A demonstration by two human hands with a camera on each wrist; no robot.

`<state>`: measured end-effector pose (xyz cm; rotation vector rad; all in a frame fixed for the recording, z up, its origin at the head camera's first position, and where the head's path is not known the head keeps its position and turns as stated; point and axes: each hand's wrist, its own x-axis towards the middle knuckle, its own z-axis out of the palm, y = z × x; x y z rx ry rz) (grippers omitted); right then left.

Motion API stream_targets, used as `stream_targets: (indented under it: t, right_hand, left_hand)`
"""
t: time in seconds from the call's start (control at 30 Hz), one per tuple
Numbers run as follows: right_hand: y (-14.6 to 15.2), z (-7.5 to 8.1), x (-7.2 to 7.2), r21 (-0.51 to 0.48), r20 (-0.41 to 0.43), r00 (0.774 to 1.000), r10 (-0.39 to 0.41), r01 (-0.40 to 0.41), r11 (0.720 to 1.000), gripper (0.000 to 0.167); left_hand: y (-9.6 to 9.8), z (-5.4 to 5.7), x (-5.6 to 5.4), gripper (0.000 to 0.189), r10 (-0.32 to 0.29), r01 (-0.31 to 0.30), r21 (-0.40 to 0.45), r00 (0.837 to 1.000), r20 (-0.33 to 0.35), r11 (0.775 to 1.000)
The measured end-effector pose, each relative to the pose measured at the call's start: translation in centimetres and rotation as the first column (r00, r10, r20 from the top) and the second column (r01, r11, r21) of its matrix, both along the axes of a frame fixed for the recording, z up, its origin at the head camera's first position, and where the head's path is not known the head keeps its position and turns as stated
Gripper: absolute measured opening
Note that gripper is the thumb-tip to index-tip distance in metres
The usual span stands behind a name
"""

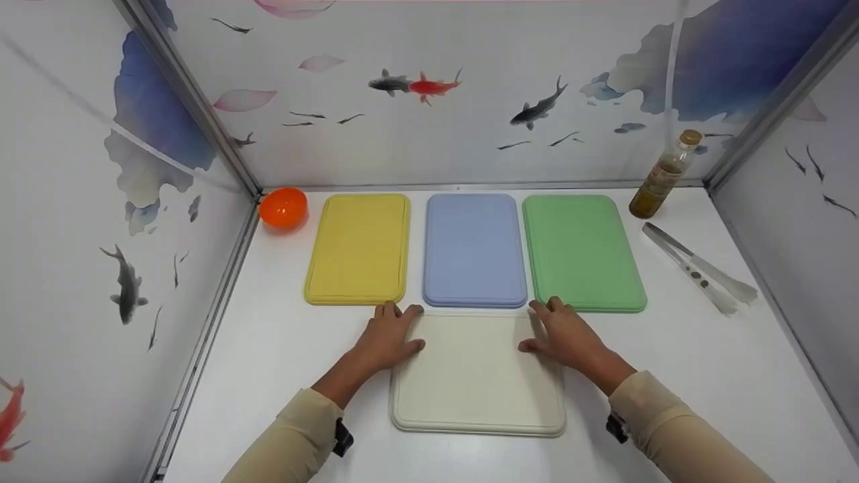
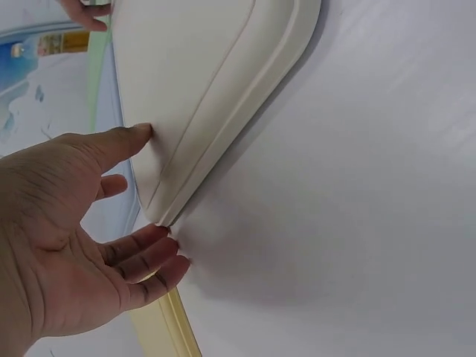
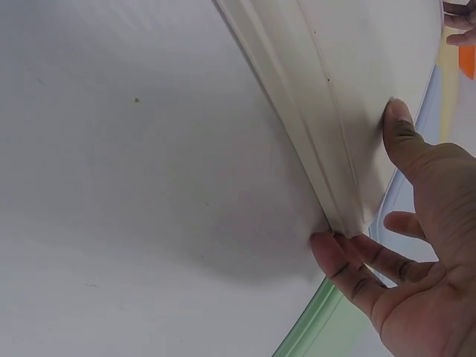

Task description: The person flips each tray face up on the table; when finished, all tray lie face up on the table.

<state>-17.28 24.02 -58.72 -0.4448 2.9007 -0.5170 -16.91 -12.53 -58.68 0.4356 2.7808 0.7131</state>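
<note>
A cream cutting board (image 1: 478, 376) lies crosswise at the front of the white table. My left hand (image 1: 386, 342) holds its far left corner; in the left wrist view the thumb (image 2: 141, 134) rests on the top face and the fingertips (image 2: 160, 234) meet the corner edge. On the far right corner is my right hand (image 1: 570, 339), its thumb (image 3: 399, 111) on the top face and its fingers (image 3: 335, 256) at the corner's edge. Just beyond the hands lie a yellow cutting board (image 1: 359, 248), a blue cutting board (image 1: 474, 249) and a green cutting board (image 1: 582, 251), side by side.
An orange bowl (image 1: 284, 208) stands at the back left. At the back right stands a bottle (image 1: 661, 180) of amber liquid with a gold cap, and metal tongs (image 1: 698, 268) lie in front of it. Printed wall panels (image 1: 429, 154) enclose the table's back and sides.
</note>
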Motion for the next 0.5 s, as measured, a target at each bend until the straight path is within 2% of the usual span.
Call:
stream_targets:
  t: [0.07, 0.13, 0.17, 0.2, 0.3, 0.5]
  right_hand:
    - [-0.2, -0.1, 0.1, -0.012, -0.003, 1.000, -0.016, 0.016, 1.000, 0.090]
    - [-0.4, -0.1, 0.3, -0.020, -0.002, 0.999, -0.035, 0.034, 0.999, 0.090]
    - [-0.5, -0.1, 0.3, -0.021, -0.001, 0.999, -0.044, 0.044, 0.999, 0.090]
    - [-0.6, -0.1, 0.4, -0.023, 0.003, 0.998, -0.057, 0.057, 0.998, 0.090]
    - [-0.8, 0.0, 0.5, -0.031, 0.016, 0.996, -0.089, 0.089, 0.996, 0.091]
    - [-0.9, 0.1, 0.7, -0.059, 0.027, 0.993, -0.116, 0.118, 0.991, 0.092]
  left_hand:
    - [0.1, -0.1, 0.4, 0.062, 0.040, -0.042, 0.078, 0.999, 0.022, 0.996]
    - [0.2, -0.3, 0.8, 0.063, 0.095, -0.104, 0.166, 0.993, 0.065, 0.981]
    - [0.3, -0.5, 0.9, 0.064, 0.123, -0.139, 0.208, 0.988, 0.090, 0.968]
    - [0.5, 0.0, 1.2, 0.065, 0.159, -0.189, 0.246, 0.978, 0.137, 0.951]
    - [0.5, -0.3, 1.4, 0.067, 0.225, -0.278, 0.335, 0.956, 0.188, 0.901]
    - [0.5, -0.6, 1.9, 0.067, 0.274, -0.345, 0.438, 0.937, 0.217, 0.830]
